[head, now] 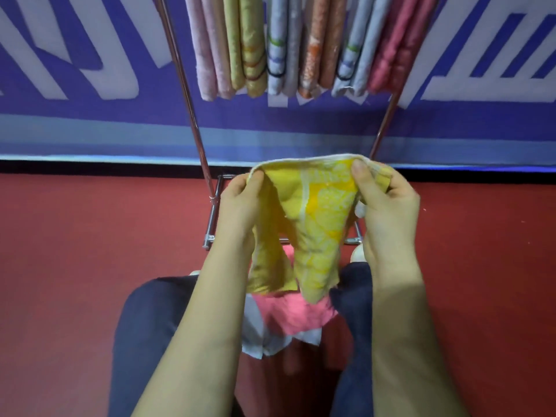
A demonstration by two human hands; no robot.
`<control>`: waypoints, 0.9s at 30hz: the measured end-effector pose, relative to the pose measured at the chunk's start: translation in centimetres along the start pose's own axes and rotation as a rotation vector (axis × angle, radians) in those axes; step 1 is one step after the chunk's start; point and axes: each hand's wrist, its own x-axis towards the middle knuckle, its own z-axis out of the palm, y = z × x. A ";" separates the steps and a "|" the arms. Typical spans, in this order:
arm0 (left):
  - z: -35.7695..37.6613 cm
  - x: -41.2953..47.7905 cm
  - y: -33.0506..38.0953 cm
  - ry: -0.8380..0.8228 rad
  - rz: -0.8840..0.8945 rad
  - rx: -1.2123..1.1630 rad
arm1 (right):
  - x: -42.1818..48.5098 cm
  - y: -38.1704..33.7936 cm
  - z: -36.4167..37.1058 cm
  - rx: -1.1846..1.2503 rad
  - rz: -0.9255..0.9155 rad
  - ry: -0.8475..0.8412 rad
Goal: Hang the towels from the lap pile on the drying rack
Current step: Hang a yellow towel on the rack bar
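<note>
Bare forearms (210,311) reach forward from the bottom of the view, and between them hangs the yellow towel (319,224), held up in the air over the lap. The left hand (240,203) pinches its upper left corner between thumb and curled fingers. The right hand (388,206) pinches the upper right corner, with the thumb pressed on the front face. The top hem is drawn out between the two grips, and the rest sags in two long folds.

Directly below the yellow towel, on the lap between dark trousers (144,326), lie a crumpled pink towel (288,314) and under it a white cloth (258,341). At least these two are left to hang, and whether more lies beneath them cannot be told.

Beyond the yellow towel stands the drying rack (192,115). Its slanted metal legs rise on either side, and its base bars are partly hidden behind the cloth. Higher on it, a row of hung towels (313,49) in pink, yellow-green, pale grey, orange and red drapes side by side, so much of the work looks done. The bars themselves lie out of view, so free space cannot be judged.

Around all this is a red floor (75,266), and behind the rack a blue and white banner (90,115).
</note>
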 end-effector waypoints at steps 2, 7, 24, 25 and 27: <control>0.0 -1.4 1.1 -0.055 0.038 0.026 | -0.6 -1.8 0.3 -0.030 -0.054 -0.029; 0.3 -5.4 2.5 -0.231 0.071 -0.057 | -3.1 -3.0 1.6 -0.333 -0.030 -0.443; -2.2 -11.2 0.0 -0.576 0.085 0.078 | -5.4 -3.9 -3.2 -0.311 0.201 -0.600; -2.2 -11.3 0.2 -0.565 0.095 0.075 | -5.5 -4.0 -3.5 -0.275 0.218 -0.619; -2.2 -11.5 0.5 -0.496 0.126 0.071 | -5.6 -3.9 -3.9 -0.222 0.248 -0.636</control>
